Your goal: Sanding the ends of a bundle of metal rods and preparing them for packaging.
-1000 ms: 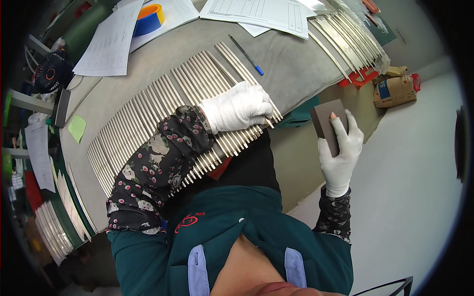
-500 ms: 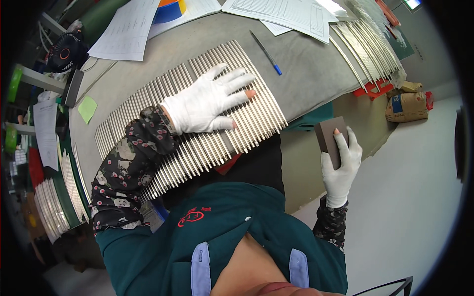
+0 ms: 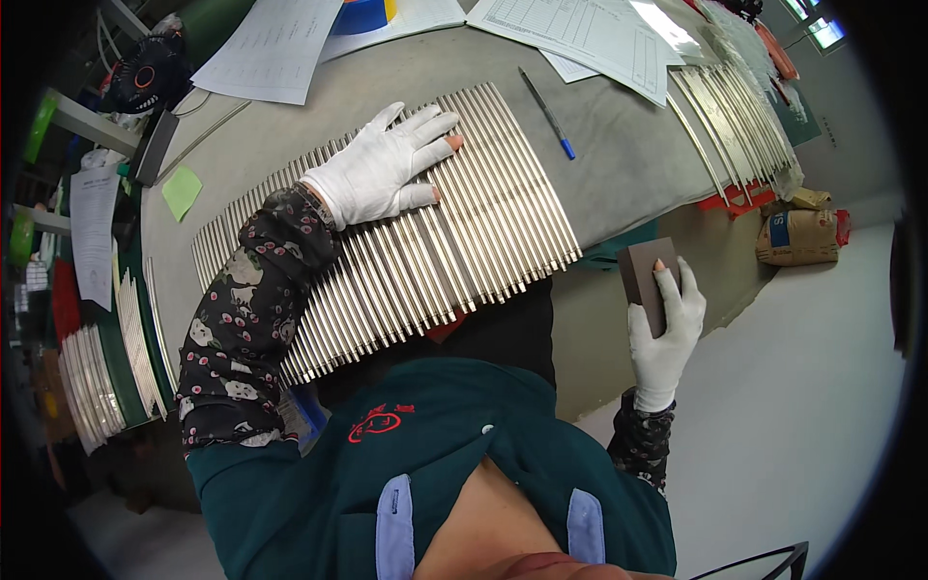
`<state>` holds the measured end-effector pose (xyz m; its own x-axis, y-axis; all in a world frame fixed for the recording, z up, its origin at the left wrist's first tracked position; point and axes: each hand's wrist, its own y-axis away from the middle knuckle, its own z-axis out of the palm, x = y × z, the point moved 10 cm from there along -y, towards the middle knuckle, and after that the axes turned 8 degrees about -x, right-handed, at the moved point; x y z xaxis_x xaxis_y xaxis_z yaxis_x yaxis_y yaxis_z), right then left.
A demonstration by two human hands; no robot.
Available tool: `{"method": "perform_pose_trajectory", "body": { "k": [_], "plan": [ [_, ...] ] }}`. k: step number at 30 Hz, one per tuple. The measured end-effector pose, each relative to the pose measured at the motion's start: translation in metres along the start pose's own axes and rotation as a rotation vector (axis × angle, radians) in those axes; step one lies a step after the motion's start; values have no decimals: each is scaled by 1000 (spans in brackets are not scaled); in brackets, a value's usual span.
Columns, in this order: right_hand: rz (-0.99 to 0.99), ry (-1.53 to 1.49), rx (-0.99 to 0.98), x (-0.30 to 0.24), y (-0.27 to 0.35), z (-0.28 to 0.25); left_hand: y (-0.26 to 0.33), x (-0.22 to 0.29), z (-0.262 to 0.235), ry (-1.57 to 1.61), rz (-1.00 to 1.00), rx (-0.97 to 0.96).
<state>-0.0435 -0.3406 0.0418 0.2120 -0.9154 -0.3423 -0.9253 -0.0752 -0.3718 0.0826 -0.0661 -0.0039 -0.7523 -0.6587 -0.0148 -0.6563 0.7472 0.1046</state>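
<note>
A broad row of thin, shiny metal rods (image 3: 503,198) lies side by side on the grey table, their near ends reaching its front edge. My left hand (image 3: 382,172), in a white glove with some bare fingertips, rests on the rods with its fingers spread. Off to the right, away from the table, my right hand (image 3: 667,333) is gloved the same way. It grips a brown-grey rectangular block (image 3: 642,280), which looks like a sanding block, with the fingers along one face.
A pen (image 3: 547,114) lies right of the rods, with paper sheets (image 3: 590,39) behind it. More rods (image 3: 739,130) sit at the table's right end, and others (image 3: 92,387) at the far left. A green note (image 3: 181,192) and a small black fan (image 3: 145,75) are on the left.
My left hand has slid up and to the left over the rods. My right hand still holds the block at nearly the same spot. The view has shifted slightly.
</note>
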Motion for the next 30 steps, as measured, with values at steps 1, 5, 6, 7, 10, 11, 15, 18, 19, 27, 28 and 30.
{"method": "perform_pose_trajectory", "body": {
  "k": [1, 5, 6, 7, 10, 11, 15, 18, 19, 27, 28, 30],
  "plan": [
    [3, -5, -4, 0, 0, 0, -1, 1, -1, -12, -3, 3],
    [5, 4, 1, 0, 1, 0, -11, 5, -2, -15, -4, 21],
    [3, 3, 2, 0, 1, 1, -13, 5, -1, -16, -6, 22],
    [4, -1, -2, 0, 1, 1, -14, 6, -4, -34, 0, 66],
    [9, -2, -6, 0, 2, 4, -17, 7, -5, -57, 1, 101],
    [13, 1, -8, 0, 2, 3, -19, 7, -5, -62, -4, 91],
    [17, -4, -12, 0, 2, 3, -22, 8, -5, -61, -3, 105],
    [14, -5, -15, 0, 2, 4, -22, 8, -5, -75, 8, 130],
    [12, -8, -15, 0, 2, 4, -21, 8, -6, -70, 9, 131],
    [22, -3, -19, 2, 4, 5, -17, 8, -5, -17, 17, 46],
    [23, -5, -19, 2, 3, 5, -19, 10, -9, -17, 46, 100],
    [23, -6, -26, 2, 1, 6, -28, 11, -14, -12, 73, 152]
  ]
}}
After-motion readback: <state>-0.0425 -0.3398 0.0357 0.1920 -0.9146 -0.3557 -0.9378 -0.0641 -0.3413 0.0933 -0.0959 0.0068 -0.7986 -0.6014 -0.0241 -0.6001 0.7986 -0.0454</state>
